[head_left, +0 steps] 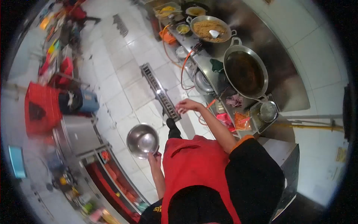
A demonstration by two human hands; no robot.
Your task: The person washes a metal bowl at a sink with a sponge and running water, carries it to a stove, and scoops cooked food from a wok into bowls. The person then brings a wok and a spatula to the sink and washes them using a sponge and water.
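My left hand [154, 158] grips the rim of a shiny steel bowl [137, 135], held out over the tiled floor. The bowl is tilted so that its inside faces up, and I see no food in it. My right hand [186, 106] is in the air in front of my red apron [197, 158], fingers loosely apart and holding nothing. To its right, on the cooking counter, sits a large two-handled wok [246, 74] with dark liquid in it. Beyond that stands a second pan [210, 28] with brown food and a white object inside.
A metal floor drain [160, 91] runs ahead of my feet. Orange hoses [182, 72] hang along the counter's front. Near me on the counter are a tray [261, 123] and an orange packet [242, 121]. Leftward stand a red crate [43, 108] and a steel cabinet [80, 132].
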